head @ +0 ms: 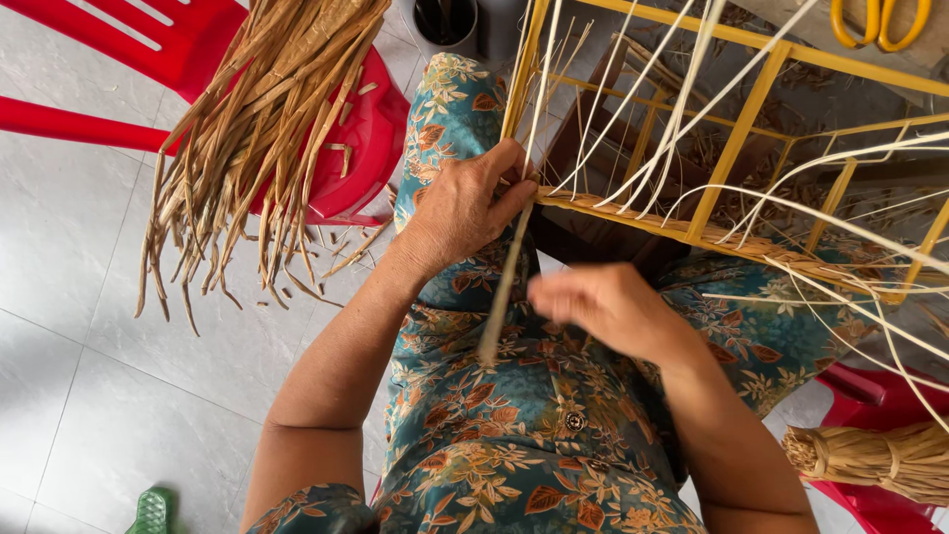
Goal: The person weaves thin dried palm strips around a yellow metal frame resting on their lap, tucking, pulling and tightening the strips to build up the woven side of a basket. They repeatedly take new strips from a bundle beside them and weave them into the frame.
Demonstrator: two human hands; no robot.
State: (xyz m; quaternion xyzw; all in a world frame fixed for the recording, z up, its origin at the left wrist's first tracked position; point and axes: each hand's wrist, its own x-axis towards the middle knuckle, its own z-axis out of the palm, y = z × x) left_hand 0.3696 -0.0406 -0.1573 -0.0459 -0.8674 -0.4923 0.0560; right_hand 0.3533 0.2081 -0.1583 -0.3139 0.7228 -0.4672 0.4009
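Left hand (pixel 465 208) pinched shut on pale fibre strand (pixel 506 287) at yellow frame (pixel 736 148) corner, strand running lengthwise down toward lap; blurred right hand (pixel 603 307) just beside, nearer its lower end, grip unclear.

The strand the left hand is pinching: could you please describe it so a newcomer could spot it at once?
Start at the yellow frame across the person's lap. At its near left corner the left hand pinches a flat tan strand that hangs down over the patterned clothing. Unlike the thin pale strips arching over the frame, it is broader, darker and straight.
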